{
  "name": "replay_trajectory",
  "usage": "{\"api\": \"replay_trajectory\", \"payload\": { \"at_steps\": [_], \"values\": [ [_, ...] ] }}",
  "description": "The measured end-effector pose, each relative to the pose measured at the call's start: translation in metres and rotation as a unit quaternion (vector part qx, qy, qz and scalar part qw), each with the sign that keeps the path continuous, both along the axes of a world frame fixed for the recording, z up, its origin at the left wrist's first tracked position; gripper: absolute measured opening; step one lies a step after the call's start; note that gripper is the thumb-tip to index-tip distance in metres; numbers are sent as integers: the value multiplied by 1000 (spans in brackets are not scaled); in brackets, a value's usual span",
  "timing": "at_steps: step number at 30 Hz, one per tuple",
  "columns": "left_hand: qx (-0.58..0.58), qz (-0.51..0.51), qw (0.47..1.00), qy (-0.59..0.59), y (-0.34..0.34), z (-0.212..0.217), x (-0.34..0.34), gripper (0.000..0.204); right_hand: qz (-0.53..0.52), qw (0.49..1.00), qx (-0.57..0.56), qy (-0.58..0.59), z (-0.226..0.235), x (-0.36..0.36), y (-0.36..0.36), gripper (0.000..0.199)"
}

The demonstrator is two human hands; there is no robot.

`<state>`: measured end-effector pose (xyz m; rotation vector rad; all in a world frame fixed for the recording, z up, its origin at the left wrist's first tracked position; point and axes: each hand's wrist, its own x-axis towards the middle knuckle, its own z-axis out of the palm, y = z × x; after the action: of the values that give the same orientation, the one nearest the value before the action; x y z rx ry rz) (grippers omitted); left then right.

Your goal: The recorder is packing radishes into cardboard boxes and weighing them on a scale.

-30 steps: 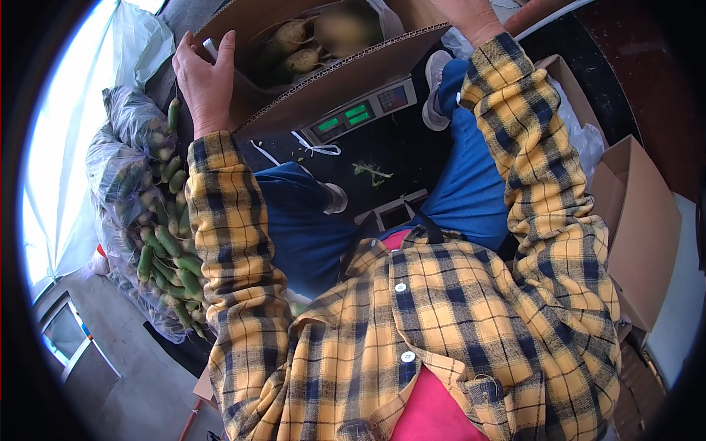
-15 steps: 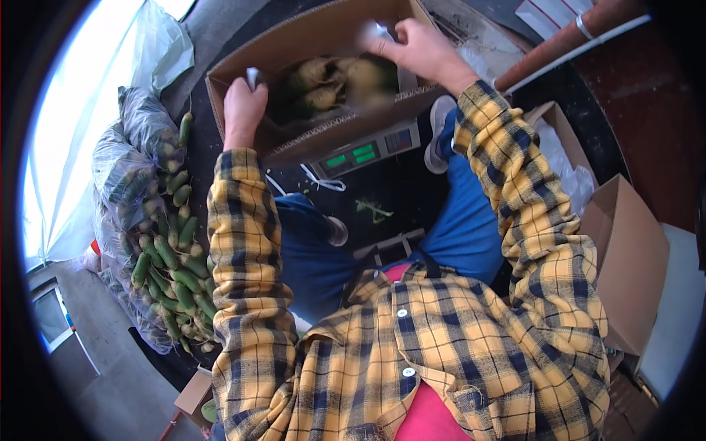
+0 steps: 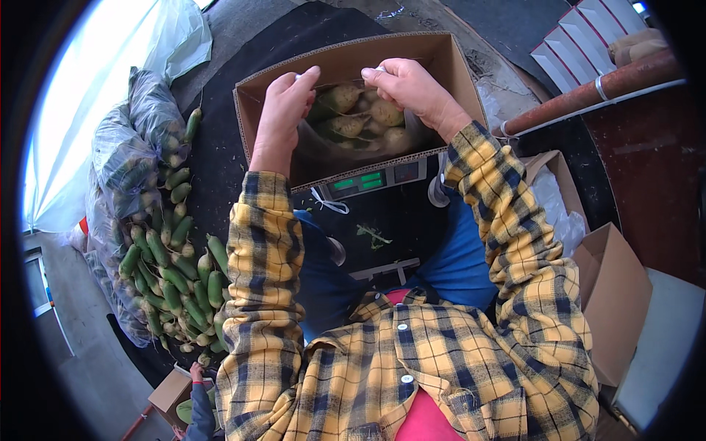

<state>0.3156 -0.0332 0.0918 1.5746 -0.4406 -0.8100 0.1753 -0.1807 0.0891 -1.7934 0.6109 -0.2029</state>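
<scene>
A brown cardboard box rests on a digital scale with a lit green display. Inside it, several green-and-pale radishes lie in a clear plastic bag. My left hand pinches a gathered edge of the bag above the box's left part. Across from it, my right hand pinches the opposite edge, its fingers curled. Both hands are above the radishes, a short gap apart, with the bag film stretched up toward them.
To the left lies a large heap of green radishes beside filled plastic bags. Open cardboard boxes stand at the right, near a rust-coloured pipe. At lower left, another person's arm reaches by a small box.
My hands have drawn closer together over the box, the left moving rightward. The bag film now rises around the radishes. Another person's arm has come into view at lower left.
</scene>
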Motion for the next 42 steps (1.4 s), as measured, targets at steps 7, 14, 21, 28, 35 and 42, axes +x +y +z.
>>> {"api": "replay_trajectory", "payload": {
  "at_steps": [7, 14, 21, 28, 35, 42],
  "values": [
    [-42, -70, 990, -111, -17, 27, -37, 27, -1, 991, 130, -30, 36, -6, 11, 31],
    [-80, -122, 989, -8, -10, 17, -43, 26, -6, 960, 274, -60, 16, 1, 17, 43],
    [-102, -102, 982, 122, -9, 19, -49, 29, 0, 901, 429, -58, 6, 8, 16, 41],
    [-110, -110, 975, 156, -12, 17, -53, 30, 5, 862, 500, -84, 2, 19, 16, 46],
    [-92, -181, 972, 116, -17, 15, -58, 39, 25, 865, 500, -14, -3, 15, 11, 62],
    [32, -188, 982, 1, -8, 18, -48, 57, 120, 985, 66, 107, -15, 19, -7, 71]
  ]
}}
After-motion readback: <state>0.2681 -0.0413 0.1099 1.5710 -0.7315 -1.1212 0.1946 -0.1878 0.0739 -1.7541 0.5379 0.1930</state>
